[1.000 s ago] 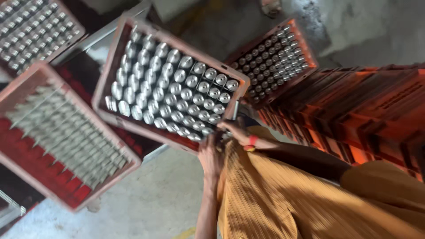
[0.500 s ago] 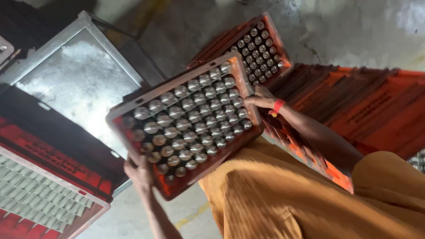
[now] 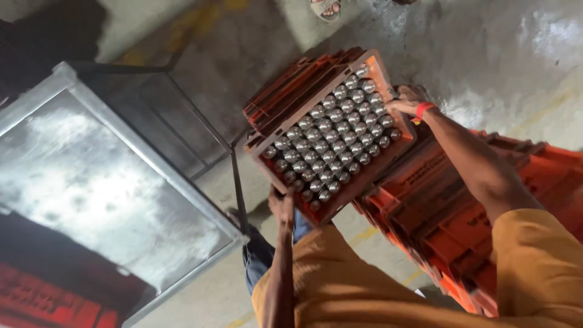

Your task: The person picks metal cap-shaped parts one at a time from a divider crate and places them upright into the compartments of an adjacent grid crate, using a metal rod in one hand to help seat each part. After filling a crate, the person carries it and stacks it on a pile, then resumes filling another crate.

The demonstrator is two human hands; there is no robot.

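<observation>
Here, both hands closed on opposite edges of orange crate (image 3: 331, 136): left hand (image 3: 281, 206) at near corner, right hand (image 3: 405, 100) at far edge, balancing weight of metal bottle caps (image 3: 331, 146). Crate held just above stacked orange crates (image 3: 461, 218), right of metal table (image 3: 115, 194).

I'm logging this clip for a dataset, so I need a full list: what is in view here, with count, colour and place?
Crate of bottles: one, red-orange, full of silver-capped bottles, held at centre above the stack.
Stacked crates: several, red-orange, directly under and behind the held crate; exact count unclear.
More crates: a pile, red-orange, at right.
Metal table: one, grey steel top, at left.
Red crate: one, partly seen, bottom left corner.
Floor: grey concrete, stained, top and right.
Sandalled foot: another person's, top edge.
Left hand: grips the crate's near edge.
Right hand: red wristband, grips the crate's far corner.
</observation>
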